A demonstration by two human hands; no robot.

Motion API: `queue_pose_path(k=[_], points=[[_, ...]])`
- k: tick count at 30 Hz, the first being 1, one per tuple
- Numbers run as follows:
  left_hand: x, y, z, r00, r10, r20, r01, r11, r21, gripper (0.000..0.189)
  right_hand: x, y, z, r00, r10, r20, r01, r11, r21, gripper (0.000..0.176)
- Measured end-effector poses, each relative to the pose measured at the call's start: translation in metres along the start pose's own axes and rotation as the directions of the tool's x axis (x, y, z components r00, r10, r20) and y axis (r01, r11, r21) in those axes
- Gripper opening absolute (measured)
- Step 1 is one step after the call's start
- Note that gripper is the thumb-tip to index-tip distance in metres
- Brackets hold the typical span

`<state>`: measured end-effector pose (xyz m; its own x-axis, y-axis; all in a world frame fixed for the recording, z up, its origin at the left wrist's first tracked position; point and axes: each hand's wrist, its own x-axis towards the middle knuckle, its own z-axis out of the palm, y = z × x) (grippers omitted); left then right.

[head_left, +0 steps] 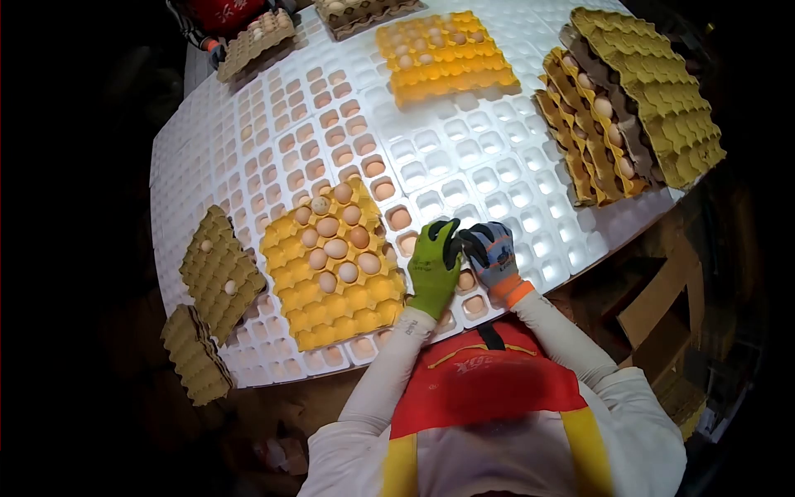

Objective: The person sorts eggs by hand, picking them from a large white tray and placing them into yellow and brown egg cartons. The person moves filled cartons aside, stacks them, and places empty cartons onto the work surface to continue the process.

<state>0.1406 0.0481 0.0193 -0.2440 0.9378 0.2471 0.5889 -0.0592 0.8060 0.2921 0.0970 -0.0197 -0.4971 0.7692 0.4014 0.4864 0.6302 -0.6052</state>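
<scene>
My left hand (436, 263), in a green glove with black fingertips, is over the white foam tray (431, 203) near the table's front edge. Close beside it is my right hand (494, 258), in a grey-blue glove with an orange cuff. The fingers of both hands are curled and their tips nearly meet; whatever they hold, if anything, is hidden. To the left lies a yellow egg tray (298, 306) with several brown eggs (335, 248) in its upper part. Eggs (399, 218) sit in the foam cells just left of my hands, and another egg (474, 306) is below them.
Stacked egg trays (646, 99) with eggs between them stand at the right. A yellow tray (451, 74) with eggs lies at the back. Grey trays (219, 273) are at the left edge. Another person's gloved hand (216, 54) is beside a tray (258, 43) at the far left.
</scene>
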Motion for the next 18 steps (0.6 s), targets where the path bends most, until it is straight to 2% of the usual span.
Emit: queue_pose_path(k=[1,3,5,7,8,9,10,12,13,14,15,16,17,18], points=[[0.009,-0.012,0.009,0.996,0.091,-0.012,-0.089,0.988,0.124,0.043,-0.006,0.013,0.009,0.999,-0.041,-0.002,0.041,0.999,0.012,0.03],[0.018,-0.031,0.028,0.987,0.144,0.07,-0.158,0.949,0.273,0.052,0.001,0.001,0.006,0.998,0.021,-0.063,-0.014,0.994,0.104,0.024],[0.012,-0.051,0.04,0.989,0.111,0.098,-0.136,0.944,0.302,0.054,-0.009,0.016,0.011,0.982,0.19,0.012,-0.186,0.944,0.272,0.024],[0.006,-0.037,0.017,0.997,0.068,-0.023,-0.064,0.99,0.127,0.053,0.002,0.011,0.005,0.982,0.189,-0.006,-0.183,0.958,0.22,0.024],[0.003,-0.018,-0.012,0.996,0.01,-0.086,-0.009,1.0,0.008,0.052,0.005,0.011,0.01,0.997,0.08,0.003,-0.08,0.989,0.122,0.024],[-0.005,-0.015,-0.035,0.986,-0.025,-0.164,0.027,1.0,0.01,0.047,0.022,-0.02,0.006,0.973,0.208,0.102,-0.231,0.909,0.348,0.027],[-0.012,-0.014,-0.065,0.961,-0.063,-0.269,0.082,0.995,0.058,0.042,0.037,-0.039,0.009,0.981,0.083,0.174,-0.132,0.948,0.288,0.031],[-0.031,-0.028,-0.119,0.87,-0.08,-0.486,0.253,0.92,0.301,0.036,0.066,-0.074,0.027,0.943,-0.118,0.313,0.072,0.986,0.153,0.041],[-0.046,-0.044,-0.145,0.867,-0.16,-0.472,0.359,0.858,0.368,0.041,0.078,-0.091,0.038,0.904,-0.189,0.384,0.173,0.982,0.076,0.046],[-0.054,-0.05,-0.166,0.884,-0.232,-0.405,0.397,0.831,0.391,0.047,0.081,-0.102,0.052,0.876,-0.188,0.445,0.224,0.974,-0.029,0.047],[-0.059,-0.054,-0.179,0.923,-0.244,-0.299,0.358,0.832,0.424,0.049,0.081,-0.109,0.069,0.847,-0.179,0.5,0.279,0.951,-0.132,0.049],[-0.066,-0.07,-0.186,0.961,-0.189,-0.202,0.27,0.803,0.532,0.049,0.081,-0.115,0.086,0.832,-0.103,0.545,0.266,0.937,-0.228,0.048],[-0.072,-0.084,-0.189,0.985,-0.145,-0.094,0.171,0.764,0.622,0.048,0.08,-0.114,0.09,0.834,-0.061,0.549,0.207,0.956,-0.208,0.048],[-0.069,-0.088,-0.192,0.982,-0.177,-0.069,0.182,0.778,0.602,0.047,0.085,-0.115,0.09,0.831,-0.019,0.556,0.149,0.97,-0.19,0.048]])
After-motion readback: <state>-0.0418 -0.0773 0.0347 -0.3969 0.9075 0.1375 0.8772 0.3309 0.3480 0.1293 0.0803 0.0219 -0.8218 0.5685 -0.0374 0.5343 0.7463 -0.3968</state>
